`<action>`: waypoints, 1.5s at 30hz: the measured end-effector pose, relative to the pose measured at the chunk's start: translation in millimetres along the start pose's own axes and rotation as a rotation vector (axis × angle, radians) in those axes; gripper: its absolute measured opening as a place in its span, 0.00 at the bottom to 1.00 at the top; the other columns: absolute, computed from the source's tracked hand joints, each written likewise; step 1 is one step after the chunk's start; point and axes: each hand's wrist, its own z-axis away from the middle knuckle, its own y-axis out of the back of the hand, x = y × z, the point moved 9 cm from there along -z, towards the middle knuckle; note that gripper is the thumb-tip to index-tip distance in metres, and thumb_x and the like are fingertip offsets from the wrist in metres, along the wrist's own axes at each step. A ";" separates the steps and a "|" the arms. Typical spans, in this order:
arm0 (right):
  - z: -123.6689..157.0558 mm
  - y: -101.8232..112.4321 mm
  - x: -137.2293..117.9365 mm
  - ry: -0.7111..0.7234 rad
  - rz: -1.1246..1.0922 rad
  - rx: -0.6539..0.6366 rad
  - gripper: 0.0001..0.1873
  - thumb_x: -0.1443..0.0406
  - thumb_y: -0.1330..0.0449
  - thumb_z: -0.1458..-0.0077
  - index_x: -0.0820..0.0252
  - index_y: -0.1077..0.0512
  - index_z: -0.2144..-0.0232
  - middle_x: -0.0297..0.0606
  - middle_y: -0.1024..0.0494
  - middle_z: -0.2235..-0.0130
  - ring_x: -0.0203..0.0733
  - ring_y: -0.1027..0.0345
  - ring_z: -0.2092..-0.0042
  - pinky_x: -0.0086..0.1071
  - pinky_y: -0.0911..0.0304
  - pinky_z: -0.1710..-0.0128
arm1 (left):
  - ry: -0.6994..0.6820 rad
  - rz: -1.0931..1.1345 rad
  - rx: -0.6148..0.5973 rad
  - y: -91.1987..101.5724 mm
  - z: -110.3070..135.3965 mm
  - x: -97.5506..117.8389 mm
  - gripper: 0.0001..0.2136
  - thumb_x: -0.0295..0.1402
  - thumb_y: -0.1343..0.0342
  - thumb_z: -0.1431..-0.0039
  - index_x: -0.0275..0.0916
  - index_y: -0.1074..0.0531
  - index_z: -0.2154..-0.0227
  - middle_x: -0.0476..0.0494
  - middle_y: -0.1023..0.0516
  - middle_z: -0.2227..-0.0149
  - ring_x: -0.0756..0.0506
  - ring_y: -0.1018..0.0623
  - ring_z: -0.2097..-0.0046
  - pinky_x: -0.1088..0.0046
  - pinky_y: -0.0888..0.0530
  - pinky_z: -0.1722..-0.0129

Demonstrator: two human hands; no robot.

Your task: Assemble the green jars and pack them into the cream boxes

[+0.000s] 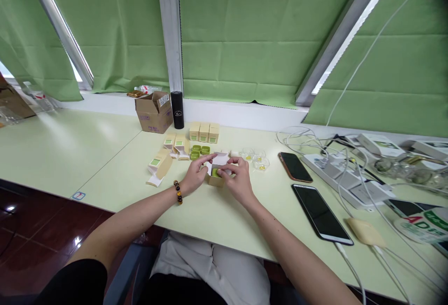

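A small tan cardboard box [215,181] stands on the table in front of me, its white-lined flaps up. My left hand [195,174] grips it from the left, thumb and fingers at the flap and side. Inside the opening shows a small green container [214,172]. With bent fingers my right hand [239,181] reaches over the box from the right and pinches at that container; its fingertips are partly hidden. Just behind stand several similar green containers [200,150]. To the right are several clear plastic cups [259,159] with yellow bits in them.
Three closed tan boxes [204,132] stand in a row at the back. Opened tan boxes [160,164] lie to the left. Farther back are a brown carton [154,112] and a black tumbler [177,110]. Phones [321,214], a power strip [345,181] and tangled cables occupy the right.
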 end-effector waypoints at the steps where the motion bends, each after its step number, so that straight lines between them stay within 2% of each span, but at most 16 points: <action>1: -0.6 -1.4 2.7 -0.021 -0.010 -0.010 0.06 0.61 0.35 0.45 0.50 0.16 0.69 0.44 0.31 0.52 0.54 0.40 0.44 0.43 0.27 0.55 | 0.002 0.001 0.001 0.0 0.0 -0.2 0.26 0.23 0.51 0.43 0.42 0.24 0.42 0.41 0.21 0.46 0.42 0.24 0.43 0.60 0.31 0.37; 8: -1.1 -9.0 7.4 -0.037 -0.052 -0.080 0.10 0.59 0.39 0.42 0.52 0.16 0.66 0.45 0.30 0.55 0.53 0.38 0.46 0.40 0.27 0.59 | 0.021 0.028 0.008 0.8 -0.2 -0.4 0.24 0.25 0.51 0.42 0.41 0.24 0.43 0.40 0.21 0.46 0.41 0.23 0.43 0.58 0.30 0.38; 11: -1.1 -3.9 4.9 -0.028 -0.149 -0.047 0.15 0.55 0.43 0.38 0.55 0.19 0.62 0.44 0.29 0.54 0.51 0.35 0.47 0.39 0.28 0.59 | 0.030 0.045 0.016 1.7 -0.3 -1.2 0.24 0.26 0.50 0.42 0.41 0.23 0.44 0.40 0.21 0.45 0.41 0.23 0.44 0.58 0.30 0.38; 14: -2.8 2.4 11.5 -0.099 -0.304 0.002 0.17 0.52 0.48 0.37 0.56 0.27 0.58 0.43 0.27 0.53 0.47 0.32 0.51 0.36 0.29 0.61 | 0.041 0.062 0.016 2.0 -0.3 -2.6 0.23 0.26 0.49 0.42 0.41 0.23 0.44 0.40 0.20 0.47 0.41 0.23 0.44 0.58 0.30 0.38; 17: -5.1 2.3 25.7 -0.225 -0.471 0.023 0.16 0.53 0.46 0.43 0.55 0.33 0.57 0.39 0.28 0.57 0.44 0.31 0.57 0.33 0.31 0.67 | 0.060 0.091 0.012 1.7 -0.5 -4.7 0.21 0.28 0.47 0.40 0.39 0.23 0.44 0.39 0.20 0.47 0.39 0.24 0.43 0.58 0.31 0.38; 22: -5.8 -5.9 40.7 -0.332 -0.622 0.023 0.22 0.59 0.41 0.59 0.53 0.34 0.57 0.33 0.32 0.60 0.39 0.34 0.65 0.29 0.37 0.76 | 0.057 0.143 0.013 0.5 -0.9 -5.4 0.18 0.33 0.47 0.36 0.39 0.24 0.45 0.37 0.21 0.44 0.38 0.25 0.42 0.58 0.31 0.39; 28: -2.2 -12.7 38.0 -0.327 -0.603 -0.024 0.23 0.60 0.40 0.56 0.51 0.35 0.55 0.32 0.32 0.59 0.38 0.34 0.66 0.29 0.38 0.77 | 0.051 0.068 0.027 -0.8 -0.1 -7.2 0.16 0.30 0.45 0.38 0.41 0.27 0.48 0.39 0.22 0.45 0.40 0.25 0.45 0.59 0.32 0.41; 33: -1.8 -14.5 35.9 -0.310 -0.541 -0.057 0.26 0.54 0.37 0.53 0.51 0.37 0.53 0.33 0.34 0.58 0.38 0.34 0.67 0.30 0.37 0.77 | 0.014 -0.009 0.016 -2.6 0.4 -3.2 0.15 0.32 0.42 0.38 0.42 0.32 0.49 0.39 0.25 0.47 0.41 0.25 0.47 0.60 0.32 0.43; 38: -2.2 -16.3 37.7 -0.280 -0.477 -0.072 0.27 0.54 0.37 0.51 0.52 0.38 0.51 0.34 0.34 0.57 0.37 0.34 0.67 0.29 0.38 0.76 | -0.001 0.013 0.015 -4.1 0.5 1.0 0.18 0.36 0.40 0.38 0.43 0.40 0.50 0.40 0.30 0.49 0.43 0.26 0.48 0.63 0.30 0.45; 45: -2.2 -20.0 40.9 -0.246 -0.426 -0.080 0.26 0.53 0.37 0.49 0.52 0.37 0.50 0.35 0.35 0.56 0.37 0.35 0.67 0.30 0.38 0.75 | 0.051 -0.118 -0.041 -8.4 1.8 -3.6 0.16 0.33 0.43 0.37 0.44 0.39 0.49 0.41 0.31 0.48 0.42 0.28 0.46 0.61 0.31 0.44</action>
